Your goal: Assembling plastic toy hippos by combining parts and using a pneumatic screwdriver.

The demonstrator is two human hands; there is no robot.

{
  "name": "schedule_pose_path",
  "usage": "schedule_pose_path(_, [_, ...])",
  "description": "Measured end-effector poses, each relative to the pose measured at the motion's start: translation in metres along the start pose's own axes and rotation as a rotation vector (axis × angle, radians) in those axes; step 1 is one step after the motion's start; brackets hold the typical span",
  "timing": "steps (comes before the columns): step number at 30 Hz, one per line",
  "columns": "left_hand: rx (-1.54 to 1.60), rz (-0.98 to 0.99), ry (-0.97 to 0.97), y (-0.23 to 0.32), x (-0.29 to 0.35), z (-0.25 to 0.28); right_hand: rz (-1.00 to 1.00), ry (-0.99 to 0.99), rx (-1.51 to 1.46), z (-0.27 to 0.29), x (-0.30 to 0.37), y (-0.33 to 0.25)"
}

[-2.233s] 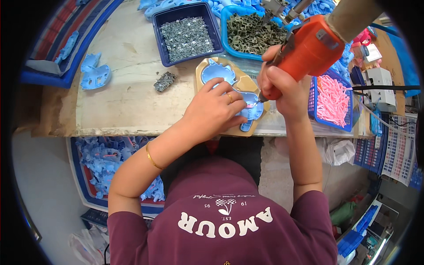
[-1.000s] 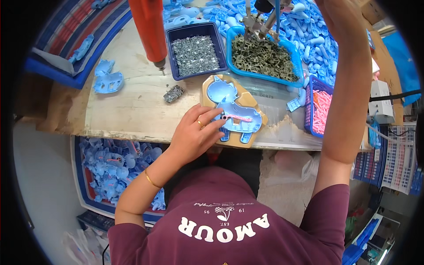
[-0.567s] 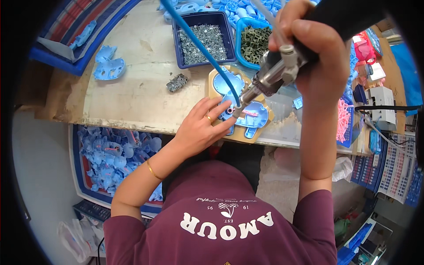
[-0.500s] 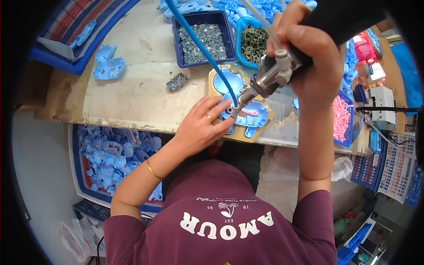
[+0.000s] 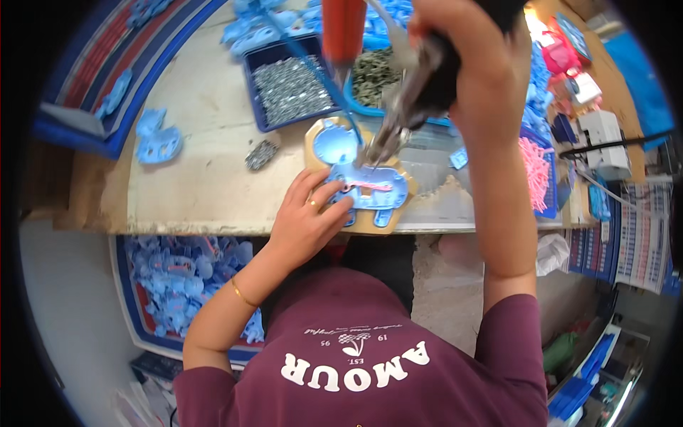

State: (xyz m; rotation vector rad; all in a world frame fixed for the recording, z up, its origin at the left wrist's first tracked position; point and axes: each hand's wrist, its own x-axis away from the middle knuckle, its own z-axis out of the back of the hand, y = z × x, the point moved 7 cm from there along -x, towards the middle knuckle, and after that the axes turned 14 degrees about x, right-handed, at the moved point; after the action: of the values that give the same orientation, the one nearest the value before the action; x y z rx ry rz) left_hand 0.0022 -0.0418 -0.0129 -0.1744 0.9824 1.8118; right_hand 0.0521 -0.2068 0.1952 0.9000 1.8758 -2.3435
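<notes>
Forearm slanting up from the lower left, the left hand lies palm down, fingers a little spread, their tips at the left side of a pale blue plastic shell. That shell sits hollow side up in a tan holder near the front edge of the table, a pink strip inside it. The right hand, its arm reaching upward, is closed around a black-handled tool; the metal tip points down over the shell, too blurred to tell whether it touches. White lettering arcs across the maroon shirt, upside down from here, with smaller print above it. Far right, a printed sheet carries marks too small to read.
</notes>
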Motion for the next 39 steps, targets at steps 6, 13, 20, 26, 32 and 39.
schedule_pose_path(6, [0.165,-0.012,-0.092,0.019,-0.024,0.04,0.182,-0.313,0.129,0.042,-0.08,-0.015])
schedule_pose_path(13, [0.182,0.66,-0.208,0.035,0.031,0.206,-0.14,-0.172,0.927,0.237,-0.113,0.177])
schedule_pose_path(20, [-0.446,1.025,-0.186,0.005,0.133,0.253,-0.132,-0.2,1.592,0.274,-0.07,0.318])
schedule_pose_path(26, [-0.117,0.897,-0.286,0.002,0.064,0.194,-0.165,-0.217,1.838,0.244,-0.071,0.329])
schedule_pose_path(32, [-0.021,0.574,-0.372,0.003,0.001,0.127,0.05,-0.03,1.579,0.252,-0.068,0.279])
schedule_pose_path(39, [0.3,0.172,-0.307,0.033,-0.065,0.035,-0.629,-0.056,0.674,0.224,-0.017,0.235])
